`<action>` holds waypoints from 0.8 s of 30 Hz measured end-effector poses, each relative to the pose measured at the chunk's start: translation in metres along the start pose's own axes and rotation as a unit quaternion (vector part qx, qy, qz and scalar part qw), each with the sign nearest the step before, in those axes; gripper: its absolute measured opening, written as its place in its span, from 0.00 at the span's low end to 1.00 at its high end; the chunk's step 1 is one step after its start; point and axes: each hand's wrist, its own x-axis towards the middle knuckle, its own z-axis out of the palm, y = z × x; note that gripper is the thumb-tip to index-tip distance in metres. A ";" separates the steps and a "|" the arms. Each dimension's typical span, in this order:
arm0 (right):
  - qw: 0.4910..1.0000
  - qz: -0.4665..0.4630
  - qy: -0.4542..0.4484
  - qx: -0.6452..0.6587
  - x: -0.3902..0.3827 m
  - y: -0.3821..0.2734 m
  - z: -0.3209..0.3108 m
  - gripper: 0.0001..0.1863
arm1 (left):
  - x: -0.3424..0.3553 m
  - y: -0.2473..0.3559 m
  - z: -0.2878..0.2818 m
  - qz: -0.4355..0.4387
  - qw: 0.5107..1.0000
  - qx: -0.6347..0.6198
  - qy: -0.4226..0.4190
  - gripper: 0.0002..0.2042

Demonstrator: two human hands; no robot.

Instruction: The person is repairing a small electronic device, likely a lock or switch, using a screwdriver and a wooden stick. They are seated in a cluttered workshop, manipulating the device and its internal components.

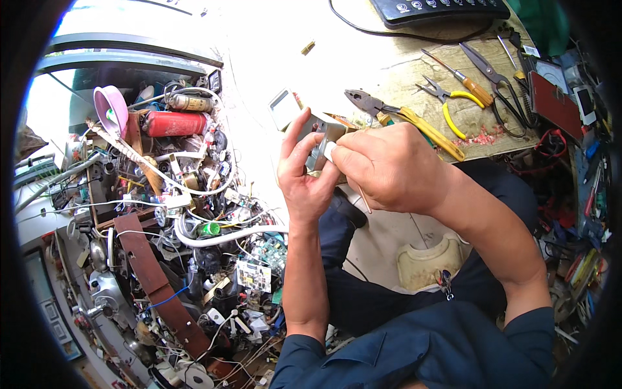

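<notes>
Near the table's front edge, my left hand (306,191) grips a small grey boxy part (317,155) between thumb and fingers, with the index finger stretched up. My right hand (398,168) is closed in a pinch against it, on a small white piece (329,152) that touches the grey part. Below the right fingers a thin tan stick or wire (366,200) sticks out; its other end is hidden. Just beyond the hands lies a pale box with a dark-framed window (282,109). Combination pliers (414,123) with yellow handles rest close to my right knuckles.
Yellow-handled cutting pliers (453,100), a wooden-handled screwdriver (468,83) and black scissors (495,81) lie at the right. A black panel with buttons (440,10) sits at the back. Heaped cables and parts fill the left, around a red cylinder (175,123).
</notes>
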 end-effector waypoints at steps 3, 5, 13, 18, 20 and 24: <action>0.999 0.015 0.046 0.022 -0.005 -0.001 0.001 0.06 | 0.001 0.001 -0.001 -0.006 1.000 -0.006 0.002 0.19; 0.992 0.036 0.106 0.051 -0.011 -0.001 0.008 0.05 | 0.001 0.000 -0.001 -0.007 1.000 -0.010 -0.002 0.19; 0.996 0.047 0.065 0.043 -0.009 -0.005 0.003 0.10 | 0.000 0.001 0.000 -0.004 1.000 -0.004 0.001 0.20; 0.958 0.146 0.152 0.196 -0.027 0.004 0.020 0.09 | 0.000 0.003 -0.002 0.012 1.000 0.017 -0.003 0.20; 0.933 0.213 0.147 0.250 -0.031 -0.001 0.019 0.08 | 0.001 0.002 -0.002 0.018 0.999 0.025 -0.006 0.19; 0.891 0.262 0.160 0.334 -0.037 -0.005 0.023 0.10 | 0.001 0.003 0.000 0.013 1.000 0.025 -0.004 0.19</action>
